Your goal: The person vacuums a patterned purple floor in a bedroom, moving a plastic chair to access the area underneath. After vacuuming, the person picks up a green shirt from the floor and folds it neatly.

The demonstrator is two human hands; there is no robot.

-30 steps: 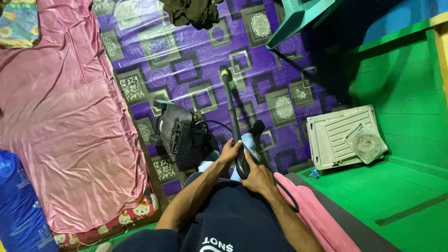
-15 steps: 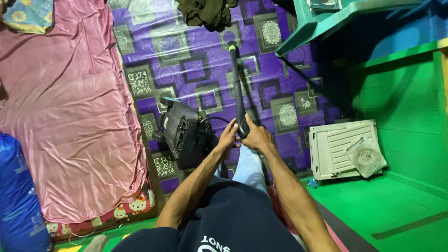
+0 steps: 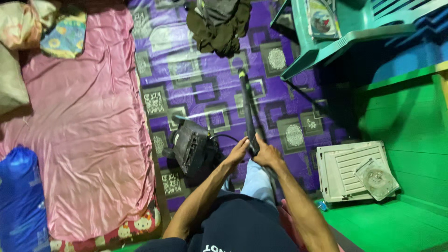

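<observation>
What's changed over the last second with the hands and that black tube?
Both hands have slid up the tube: the left hand and right hand now hold it side by side, where a second ago they were lower, near the knee. The view has tilted up, so the dark clothes and teal chair show more. The black machine, pink mattress and white grille have not moved.
</observation>
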